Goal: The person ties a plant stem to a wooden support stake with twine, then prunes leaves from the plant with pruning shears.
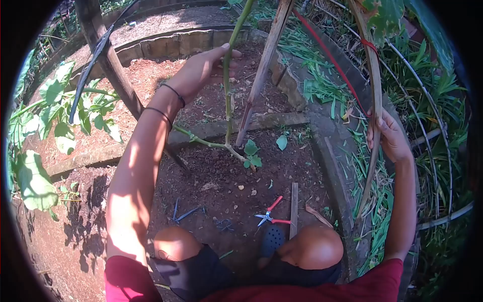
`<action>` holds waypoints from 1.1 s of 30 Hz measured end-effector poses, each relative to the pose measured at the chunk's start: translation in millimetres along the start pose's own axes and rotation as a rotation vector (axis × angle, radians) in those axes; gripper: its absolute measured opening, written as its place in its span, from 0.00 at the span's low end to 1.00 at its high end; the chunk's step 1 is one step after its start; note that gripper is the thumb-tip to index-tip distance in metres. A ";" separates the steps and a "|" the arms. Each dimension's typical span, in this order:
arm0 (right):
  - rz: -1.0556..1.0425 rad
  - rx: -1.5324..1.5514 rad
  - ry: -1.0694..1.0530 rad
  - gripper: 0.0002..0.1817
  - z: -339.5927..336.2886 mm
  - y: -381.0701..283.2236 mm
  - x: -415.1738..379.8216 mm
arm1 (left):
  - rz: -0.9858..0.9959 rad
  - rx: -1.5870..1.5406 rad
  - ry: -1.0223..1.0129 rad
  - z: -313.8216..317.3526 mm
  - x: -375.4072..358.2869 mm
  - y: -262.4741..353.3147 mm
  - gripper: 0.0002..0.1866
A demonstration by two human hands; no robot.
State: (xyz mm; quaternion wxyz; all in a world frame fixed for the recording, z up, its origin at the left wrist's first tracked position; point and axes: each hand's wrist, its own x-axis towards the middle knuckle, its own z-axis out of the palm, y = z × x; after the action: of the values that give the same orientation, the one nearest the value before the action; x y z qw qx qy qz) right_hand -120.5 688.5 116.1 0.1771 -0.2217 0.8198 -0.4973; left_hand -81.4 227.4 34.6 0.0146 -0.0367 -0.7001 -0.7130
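Knees (312, 246) bent below, left hand (204, 68) curls around the green stem (228, 95) while right hand (390, 133) grips a bent cane (375, 90).

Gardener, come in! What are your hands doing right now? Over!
Left hand gripping the green plant stem. Right hand holding a bent wooden stake. Red-handled pliers lying on the soil by the knees, out of the way.
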 end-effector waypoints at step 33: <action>-0.005 -0.676 0.529 0.30 64.7 17.0 -16.3 | 0.313 -0.043 -0.242 178.8 72.6 41.3 0.20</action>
State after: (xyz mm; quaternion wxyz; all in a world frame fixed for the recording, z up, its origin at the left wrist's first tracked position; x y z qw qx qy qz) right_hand -77.0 656.5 73.4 -0.1232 -0.1340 0.9534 -0.2407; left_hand -145.0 407.5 84.1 0.0405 -0.2310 -0.6669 -0.7073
